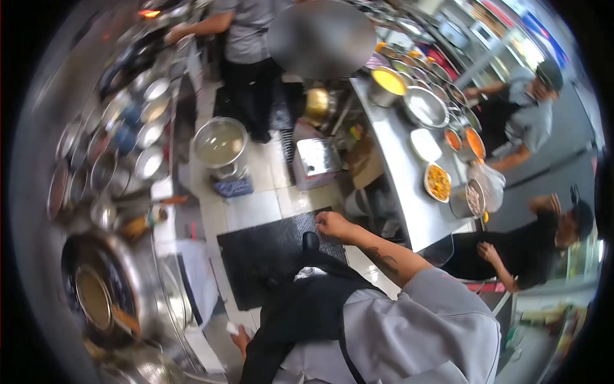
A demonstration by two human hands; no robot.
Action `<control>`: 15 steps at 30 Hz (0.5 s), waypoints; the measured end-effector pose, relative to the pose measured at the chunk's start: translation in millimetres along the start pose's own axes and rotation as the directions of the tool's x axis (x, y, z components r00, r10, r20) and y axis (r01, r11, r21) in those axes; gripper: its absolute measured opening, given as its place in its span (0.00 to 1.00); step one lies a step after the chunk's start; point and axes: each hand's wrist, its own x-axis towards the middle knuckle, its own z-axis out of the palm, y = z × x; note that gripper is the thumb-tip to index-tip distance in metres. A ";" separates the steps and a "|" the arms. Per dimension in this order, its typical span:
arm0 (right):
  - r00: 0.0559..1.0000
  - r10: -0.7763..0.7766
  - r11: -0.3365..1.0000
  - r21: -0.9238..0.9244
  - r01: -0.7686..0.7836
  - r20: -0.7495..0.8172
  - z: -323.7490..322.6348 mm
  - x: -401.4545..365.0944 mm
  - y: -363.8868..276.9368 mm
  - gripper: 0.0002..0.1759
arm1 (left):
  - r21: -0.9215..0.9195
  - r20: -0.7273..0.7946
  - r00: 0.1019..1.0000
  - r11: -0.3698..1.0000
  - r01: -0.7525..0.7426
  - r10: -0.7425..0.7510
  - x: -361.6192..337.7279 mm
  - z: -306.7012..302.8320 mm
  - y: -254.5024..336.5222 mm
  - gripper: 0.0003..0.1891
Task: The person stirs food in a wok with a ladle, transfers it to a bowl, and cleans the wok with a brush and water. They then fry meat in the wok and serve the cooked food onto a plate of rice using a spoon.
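Observation:
My right hand (334, 227) is in front of me over the dark floor mat (259, 262). Its fingers are curled in, and I see nothing in them. Low at my left side, my left hand (241, 339) is partly hidden by my black apron (297, 320). A small white piece (231, 328), perhaps cloth or paper, shows at its fingers. To the left stands a wok (96, 294) with a wooden-handled tool (126, 320) in it. Ahead on the floor, a large metal pot (220, 144) of cloudy liquid rests on a blue crate (234, 185).
On the right, a steel table (400, 182) bears a tray of orange food (437, 184), a steel bowl (426, 107) and a pot of yellow liquid (388, 81). Several metal containers (150, 134) line the left counter. Co-workers stand ahead (249, 38) and beyond the table (527, 121).

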 end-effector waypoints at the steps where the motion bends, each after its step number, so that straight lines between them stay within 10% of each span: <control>1: 0.998 0.061 0.994 0.087 -0.058 -0.022 -26.9 -10.1 1.2 0.14 | 0.254 0.012 0.999 0.966 -0.043 0.041 11.3 -5.0 -16.7 0.23; 7: 0.908 0.170 0.942 0.333 -0.036 -0.382 -116.2 -70.1 55.5 0.14 | 0.294 0.023 0.993 0.950 0.101 -0.113 16.0 68.2 70.8 0.21; 10: 0.785 0.616 0.462 0.834 -0.301 -0.058 -167.2 -93.8 65.8 0.14 | 0.210 0.107 0.987 0.973 0.099 -0.124 20.9 110.7 122.6 0.20; 15: 0.728 0.686 0.014 1.000 0.002 -0.012 -217.7 -90.9 120.5 0.16 | 0.124 0.257 0.960 0.989 0.081 -0.111 -27.1 202.8 254.1 0.19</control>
